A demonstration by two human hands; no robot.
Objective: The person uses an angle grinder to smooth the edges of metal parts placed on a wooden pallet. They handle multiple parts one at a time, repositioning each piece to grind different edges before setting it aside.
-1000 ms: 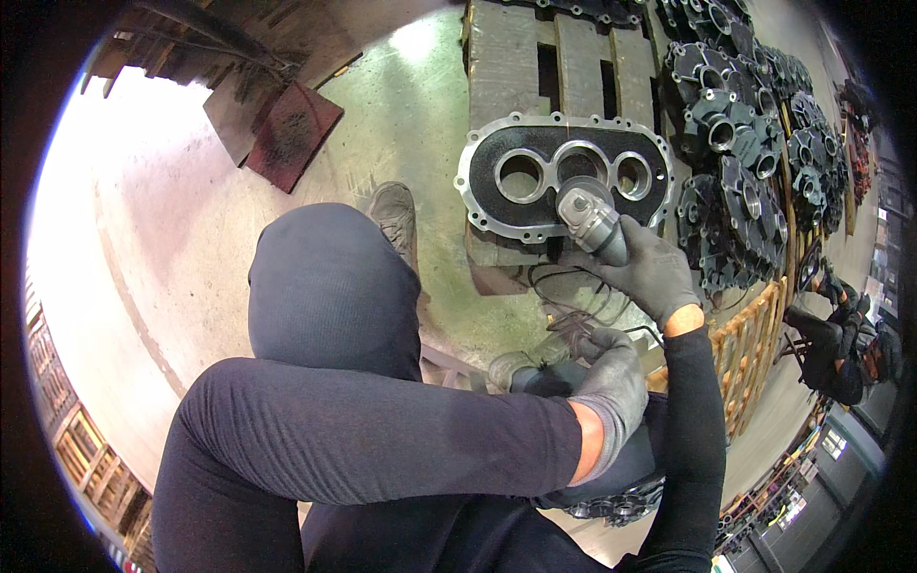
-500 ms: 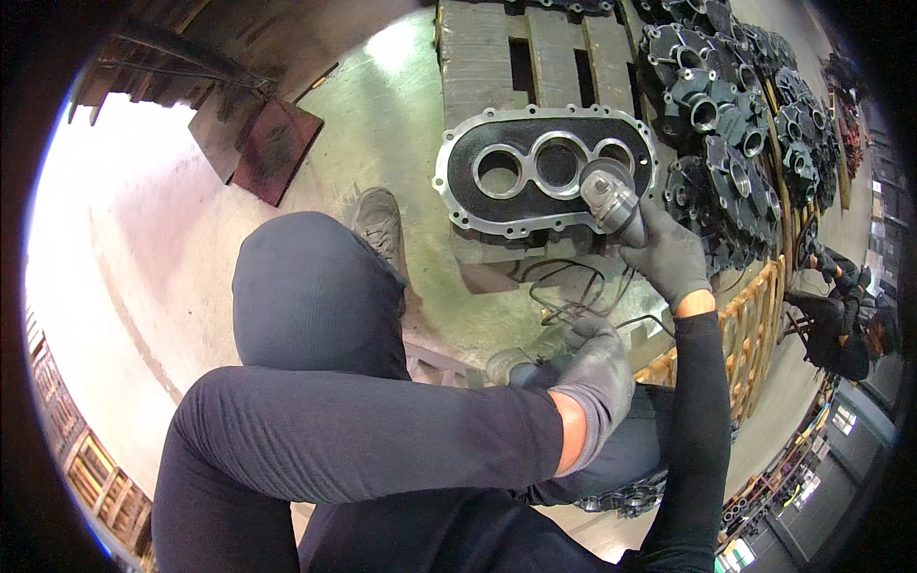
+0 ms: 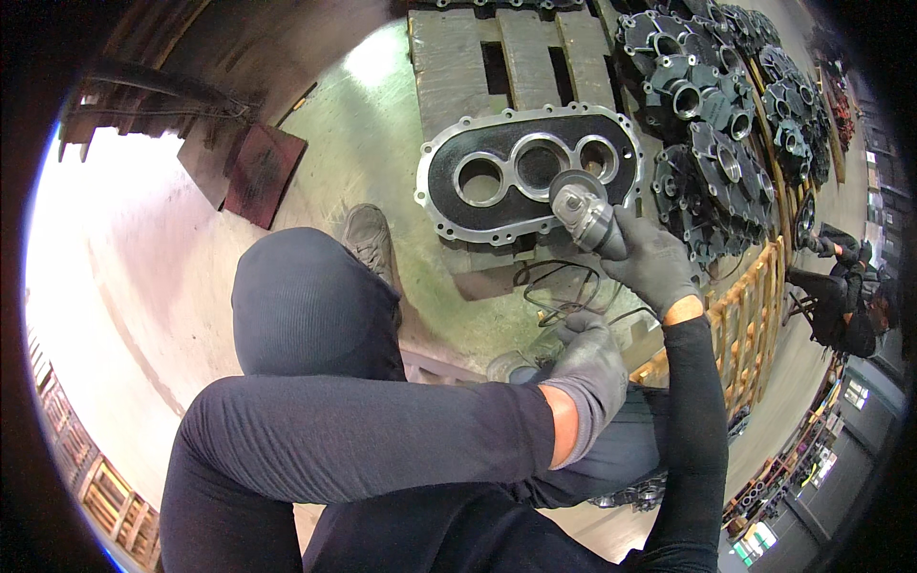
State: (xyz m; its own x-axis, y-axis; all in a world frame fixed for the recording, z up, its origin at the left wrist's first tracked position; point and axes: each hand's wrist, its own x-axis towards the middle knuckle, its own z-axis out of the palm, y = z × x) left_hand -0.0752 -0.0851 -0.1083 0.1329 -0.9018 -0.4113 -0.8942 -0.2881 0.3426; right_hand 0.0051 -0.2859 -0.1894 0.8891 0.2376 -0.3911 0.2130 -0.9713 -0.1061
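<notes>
My gloved right hand (image 3: 651, 264) is wrapped round the body of an angle grinder (image 3: 585, 216). The grinder's disc lies over the near rim of a cast metal housing cover (image 3: 497, 222), below its middle and right bores; whether it touches cannot be told. The cover is black inside, with a bright bolt-hole flange and three round bores. My gloved left hand (image 3: 585, 355) is closed above my thigh, close to a black cable (image 3: 565, 304). Anything inside its fingers is hidden.
The cover rests on a wooden pallet (image 3: 457, 67). Dark castings (image 3: 712, 105) are stacked to the right, by a slatted wooden pallet (image 3: 740, 315). A reddish-brown board (image 3: 266, 172) lies at the far left. Another person (image 3: 841, 301) in dark clothes is at the right edge.
The grinder has shifted left and slightly nearer across the cover, away from the right bore. My left hand stays closed in nearly the same place. The whole view has turned slightly.
</notes>
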